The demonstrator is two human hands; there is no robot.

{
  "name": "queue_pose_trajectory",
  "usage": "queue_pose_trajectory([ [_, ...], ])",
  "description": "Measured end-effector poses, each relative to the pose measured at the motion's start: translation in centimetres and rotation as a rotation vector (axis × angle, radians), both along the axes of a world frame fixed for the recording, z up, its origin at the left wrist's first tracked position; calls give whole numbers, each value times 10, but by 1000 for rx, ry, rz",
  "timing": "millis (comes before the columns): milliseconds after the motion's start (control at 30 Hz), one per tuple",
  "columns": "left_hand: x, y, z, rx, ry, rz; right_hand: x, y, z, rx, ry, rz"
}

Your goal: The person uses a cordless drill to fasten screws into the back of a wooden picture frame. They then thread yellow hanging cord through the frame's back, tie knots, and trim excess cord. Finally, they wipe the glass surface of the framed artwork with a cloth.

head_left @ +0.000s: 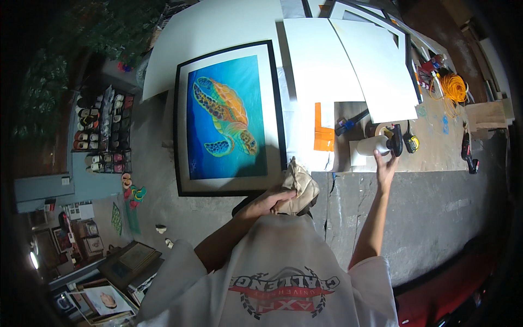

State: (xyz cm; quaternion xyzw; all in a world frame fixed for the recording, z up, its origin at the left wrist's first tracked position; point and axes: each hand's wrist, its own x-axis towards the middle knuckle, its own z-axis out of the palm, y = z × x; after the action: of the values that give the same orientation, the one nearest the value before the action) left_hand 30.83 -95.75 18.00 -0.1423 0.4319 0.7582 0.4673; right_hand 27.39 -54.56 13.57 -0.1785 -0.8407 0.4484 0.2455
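Note:
My left hand (pixel 277 201) is closed on a crumpled beige cloth (pixel 301 191), held close to my shirt. Out to the right, my right hand (pixel 385 168) has its thumb and fingers around a white spray bottle (pixel 372 146) with a black trigger head, at the table's near edge. Part of that grip is hidden by the bottle. Left of centre lies a black-framed picture (pixel 229 117) of an orange and green sea turtle on blue, its lower edge just beyond my left hand.
White boards (pixel 321 60) cover much of the table (pixel 455 152). Near the bottle are a tape measure (pixel 412 143), a blue-and-black tool (pixel 351 123) and orange tape (pixel 324 139). Coiled orange cord (pixel 453 88) lies farther right. A shoe rack (pixel 103 131) stands left; framed pictures (pixel 103 300) lean lower left.

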Motion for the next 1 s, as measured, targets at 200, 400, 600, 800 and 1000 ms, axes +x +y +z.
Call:
queue_pose_trajectory([
  [200, 12, -9, -2, 619, -19, 273, -43, 33, -38, -148, 46, 96],
  [400, 0, -25, 8, 209, 65, 78, -16, 8, 19, 64, 167, 75],
  [600, -25, -12, 20, 409, -233, 298, 89, -99, 152, -150, -109, 371],
  [800, -15, 46, 30, 6, -55, -80, 170, -205, 185, -431, -391, 285],
  [1000, 51, 106, -5, 378, -394, -365, 262, -244, 172, -413, -452, -65],
])
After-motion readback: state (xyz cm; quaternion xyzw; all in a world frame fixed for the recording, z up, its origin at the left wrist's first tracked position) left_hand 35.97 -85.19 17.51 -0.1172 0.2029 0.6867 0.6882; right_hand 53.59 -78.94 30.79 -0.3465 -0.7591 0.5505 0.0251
